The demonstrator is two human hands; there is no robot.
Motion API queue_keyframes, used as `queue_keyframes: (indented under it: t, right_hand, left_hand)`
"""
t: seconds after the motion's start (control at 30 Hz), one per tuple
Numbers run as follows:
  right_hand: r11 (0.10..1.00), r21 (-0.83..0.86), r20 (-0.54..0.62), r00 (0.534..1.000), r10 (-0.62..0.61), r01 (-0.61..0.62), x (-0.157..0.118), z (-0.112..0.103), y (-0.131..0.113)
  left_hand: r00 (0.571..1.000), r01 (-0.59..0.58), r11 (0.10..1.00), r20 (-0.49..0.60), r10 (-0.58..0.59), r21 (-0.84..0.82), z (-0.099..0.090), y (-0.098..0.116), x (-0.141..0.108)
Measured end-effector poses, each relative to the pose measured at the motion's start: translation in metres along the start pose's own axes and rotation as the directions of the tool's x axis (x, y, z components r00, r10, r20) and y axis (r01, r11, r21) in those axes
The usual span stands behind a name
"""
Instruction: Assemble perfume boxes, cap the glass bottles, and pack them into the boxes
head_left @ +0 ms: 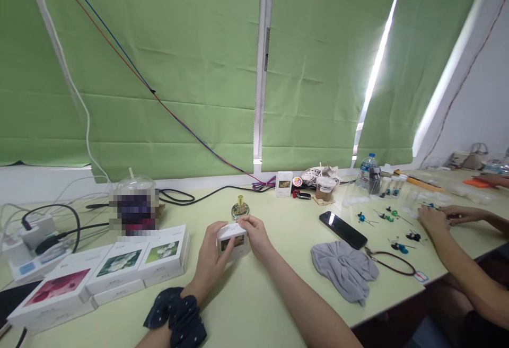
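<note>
A small white box (238,251) with a dark picture on its front is held upright low over the table. My left hand (212,255) grips its left side, with a finger lying across the picture. At the top right corner, the fingers of my right hand (256,237) are closed on the same box; the fingertips are partly hidden. Just behind the box stands a small glass bottle (240,210) with a gold cap. A dark dotted scrunchie (175,313) circles my left wrist.
White picture boxes (119,260) lie stacked at left, beside chargers and cables (35,236). A similar box (283,184) stands at the back. On the right are a phone (343,229), a grey cloth (344,268), small coloured parts (392,215) and another person's hands (435,218).
</note>
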State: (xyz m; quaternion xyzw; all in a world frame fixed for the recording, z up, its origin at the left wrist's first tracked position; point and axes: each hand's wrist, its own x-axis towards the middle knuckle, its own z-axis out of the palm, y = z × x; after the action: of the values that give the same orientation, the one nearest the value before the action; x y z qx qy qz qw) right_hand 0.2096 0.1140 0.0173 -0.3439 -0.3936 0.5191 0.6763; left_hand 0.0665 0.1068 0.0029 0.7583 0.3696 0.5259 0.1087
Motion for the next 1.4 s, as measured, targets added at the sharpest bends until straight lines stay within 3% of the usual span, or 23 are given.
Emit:
queue_keyframes:
  t: [0.1, 0.27, 0.37, 0.47, 0.6, 0.77, 0.87, 1.07, 1.3, 1.4]
  right_hand:
    - [1.000, -0.005, -0.010, 1.000, 0.014, -0.014, 0.001, 0.000, 0.000]
    - [0.999, -0.043, -0.015, 1.000, -0.005, 0.005, 0.000, 0.000, 0.000]
    - [0.986, -0.109, 0.006, 0.992, -0.124, 0.124, -0.006, 0.000, 0.002]
    - [0.919, -0.254, 0.084, 0.953, -0.290, 0.302, -0.011, -0.001, 0.007]
    - [0.860, -0.333, 0.266, 0.913, -0.308, 0.387, -0.011, -0.006, 0.012]
    - [0.919, -0.287, 0.451, 0.884, -0.119, 0.270, -0.007, -0.021, 0.010]
    - [0.947, -0.265, 0.497, 0.868, -0.028, 0.182, -0.006, -0.027, 0.012]
    - [0.954, -0.237, 0.484, 0.874, -0.050, 0.185, -0.006, -0.027, 0.019]
    - [0.954, -0.271, 0.394, 0.919, -0.012, 0.129, -0.007, -0.029, 0.027]
    - [0.946, -0.293, 0.414, 0.910, -0.007, 0.140, -0.007, -0.031, 0.031]
  left_hand:
    - [0.997, -0.059, 0.998, 0.050, 0.058, 0.031, 0.000, 0.000, 0.000]
    - [0.997, -0.073, 0.997, 0.024, 0.072, 0.023, 0.003, -0.004, 0.000]
    - [0.993, -0.118, 0.990, -0.004, 0.119, 0.075, 0.003, -0.006, 0.000]
    - [0.983, -0.181, 0.969, 0.014, 0.182, 0.169, -0.001, -0.008, 0.002]
    - [0.978, -0.205, 0.954, 0.074, 0.193, 0.219, -0.006, -0.011, 0.006]
    - [0.976, -0.212, 0.941, 0.108, 0.190, 0.263, -0.007, -0.014, 0.007]
    - [0.976, -0.210, 0.942, 0.109, 0.187, 0.261, -0.007, -0.014, 0.006]
    - [0.983, -0.149, 0.962, 0.138, 0.119, 0.228, -0.008, -0.014, 0.003]
    - [0.987, -0.080, 0.994, 0.144, 0.069, 0.075, -0.007, -0.013, 0.001]
    - [0.991, -0.077, 0.996, 0.117, 0.071, 0.044, -0.007, -0.012, -0.001]
